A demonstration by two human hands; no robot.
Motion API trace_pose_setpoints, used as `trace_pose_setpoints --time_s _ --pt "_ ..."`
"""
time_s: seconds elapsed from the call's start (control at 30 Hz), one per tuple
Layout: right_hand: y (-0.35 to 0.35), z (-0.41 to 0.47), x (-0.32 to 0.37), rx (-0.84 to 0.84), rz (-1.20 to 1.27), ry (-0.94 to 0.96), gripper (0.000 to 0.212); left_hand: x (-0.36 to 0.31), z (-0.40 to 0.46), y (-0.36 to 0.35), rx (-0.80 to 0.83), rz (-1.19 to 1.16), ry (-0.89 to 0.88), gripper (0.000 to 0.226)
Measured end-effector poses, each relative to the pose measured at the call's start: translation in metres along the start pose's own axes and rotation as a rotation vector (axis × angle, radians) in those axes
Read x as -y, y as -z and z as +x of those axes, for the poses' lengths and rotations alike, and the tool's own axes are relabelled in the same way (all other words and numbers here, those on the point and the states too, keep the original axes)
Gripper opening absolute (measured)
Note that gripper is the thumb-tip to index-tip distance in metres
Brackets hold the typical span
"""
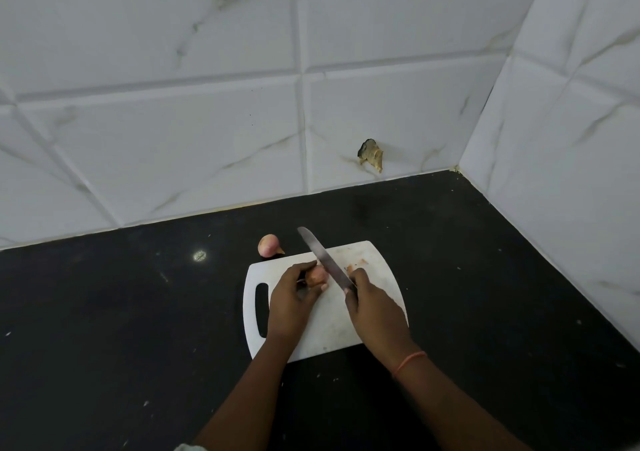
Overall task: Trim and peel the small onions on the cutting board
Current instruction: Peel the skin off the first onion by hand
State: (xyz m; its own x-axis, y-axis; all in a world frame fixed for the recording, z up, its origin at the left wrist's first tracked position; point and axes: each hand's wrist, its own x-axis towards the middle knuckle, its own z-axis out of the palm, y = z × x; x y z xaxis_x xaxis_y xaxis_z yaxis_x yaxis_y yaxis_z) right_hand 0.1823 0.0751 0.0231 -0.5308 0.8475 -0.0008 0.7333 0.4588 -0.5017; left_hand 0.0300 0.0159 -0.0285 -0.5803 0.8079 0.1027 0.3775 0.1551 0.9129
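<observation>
Our right hand [372,306] grips the knife [323,258], left hand [294,293] pinching the onion [317,275] mid-board: we should slice only its tip, fingers tucked.

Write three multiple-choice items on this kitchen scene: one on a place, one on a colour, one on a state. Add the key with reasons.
1. Where does the loose pink small onion lie?
A. on the black counter beyond the board's far left corner
B. on the board's middle
C. in the right hand

2. What colour is the plastic cutting board with the handle slot?
A. green
B. white
C. brown

3. What is the left hand doing?
A. lying flat on the counter
B. gripping the knife
C. holding a small onion on the board

Key:
1 A: the loose onion rests on the dark counter, off the board.
2 B: the board shows white against the counter.
3 C: its fingers curl round the held onion, while the right hand grips the steel-bladed knife beside it.
</observation>
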Motion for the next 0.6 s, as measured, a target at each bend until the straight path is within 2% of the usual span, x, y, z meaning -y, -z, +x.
trace_pose_setpoints --time_s 0.13,0.23,0.33,0.5,0.6 --pt "-0.001 0.0 -0.005 -0.049 0.015 -0.107 0.015 0.002 0.0 0.0 -0.005 -0.021 -0.007 0.035" --pt "-0.003 -0.007 -0.001 -0.098 0.112 -0.056 0.019 0.002 0.0 0.0 -0.007 -0.018 -0.015 0.034" --pt "-0.009 -0.012 0.006 -0.059 0.114 -0.013 0.018 0.003 0.0 -0.001 -0.004 0.0 -0.002 0.034" --pt "-0.008 -0.006 0.001 -0.034 0.021 -0.109 0.014 0.003 0.0 0.0 -0.002 0.002 -0.019 0.035" --pt "-0.006 -0.009 -0.001 -0.068 0.067 -0.092 0.013 0.002 0.0 0.0 -0.003 -0.004 -0.017 0.035"
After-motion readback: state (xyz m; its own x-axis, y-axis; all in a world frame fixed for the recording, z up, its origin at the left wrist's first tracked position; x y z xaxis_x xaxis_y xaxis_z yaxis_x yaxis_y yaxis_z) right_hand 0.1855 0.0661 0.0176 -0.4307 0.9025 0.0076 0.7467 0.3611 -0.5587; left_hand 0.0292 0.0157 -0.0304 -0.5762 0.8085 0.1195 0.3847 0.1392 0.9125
